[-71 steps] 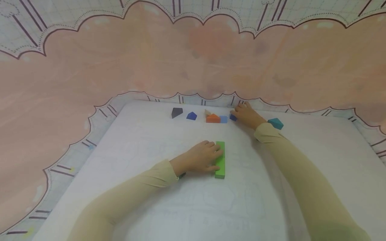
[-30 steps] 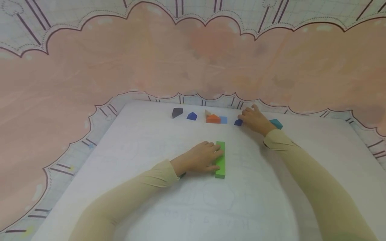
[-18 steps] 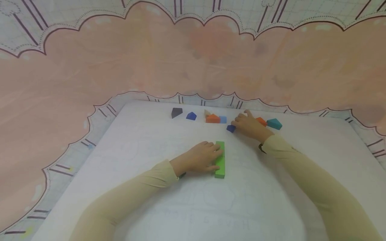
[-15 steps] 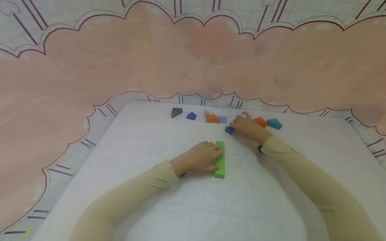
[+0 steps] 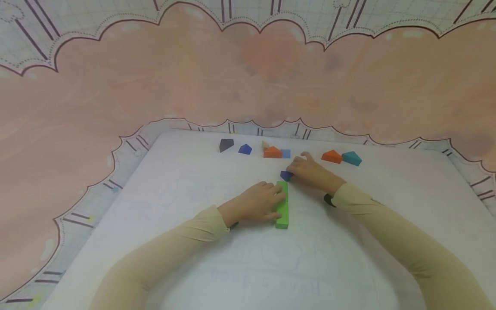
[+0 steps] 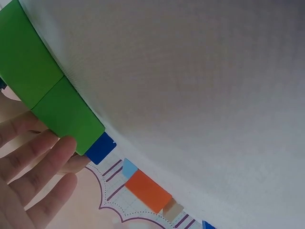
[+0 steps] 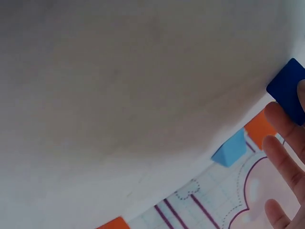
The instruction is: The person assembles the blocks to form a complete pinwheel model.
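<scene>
Block of dark blue colour [image 5: 286, 175] pinched in right hand [image 5: 310, 173], just brought nearer across white surface [image 5: 201, 267] to far end of green blocks [image 5: 284, 218] — contact uncertain, placing apparently unfinished. Left hand [image 5: 255, 201] relaxed, laid on these. Farther, orange blocks [image 5: 331, 156], teal block [image 5: 351, 158]; behind, cloud-patterned backdrop [image 5: 248, 77].

Green bars [image 5: 283, 217], dark blue block [image 5: 285, 175], orange wedges [image 5: 331, 156], khaki sleeves [image 5: 403, 232], peach backdrop [image 5: 248, 77], purple-striped border [image 5: 77, 218]
</scene>
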### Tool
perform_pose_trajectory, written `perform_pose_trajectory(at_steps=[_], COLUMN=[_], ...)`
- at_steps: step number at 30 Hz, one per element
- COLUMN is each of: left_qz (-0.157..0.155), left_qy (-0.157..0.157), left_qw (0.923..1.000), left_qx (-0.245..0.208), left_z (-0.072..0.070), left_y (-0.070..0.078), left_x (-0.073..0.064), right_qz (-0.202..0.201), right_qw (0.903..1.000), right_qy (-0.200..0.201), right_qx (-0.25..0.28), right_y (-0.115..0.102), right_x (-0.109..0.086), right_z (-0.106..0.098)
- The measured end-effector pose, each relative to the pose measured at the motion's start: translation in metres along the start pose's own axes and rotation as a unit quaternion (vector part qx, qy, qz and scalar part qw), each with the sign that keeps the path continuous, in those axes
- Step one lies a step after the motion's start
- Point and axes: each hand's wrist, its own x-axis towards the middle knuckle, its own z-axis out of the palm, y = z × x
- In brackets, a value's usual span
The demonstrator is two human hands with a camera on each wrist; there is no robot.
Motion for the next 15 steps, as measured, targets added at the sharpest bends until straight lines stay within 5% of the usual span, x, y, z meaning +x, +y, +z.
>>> perform_pose_trajectory(at_steps=[15], left_qz=[0.0], left_qy=[0.007], left_qw=[1.0], left_qx=[-0.002], left_z=[0.001], left_y=[0.0], left_x=[-0.001], right_qz=[0.015], right_qw=[0.9977], right_qy=[-0.043], right_qx=[0.05], right_y=[-0.013], right_x=[0.001], right_z=[-0.003])
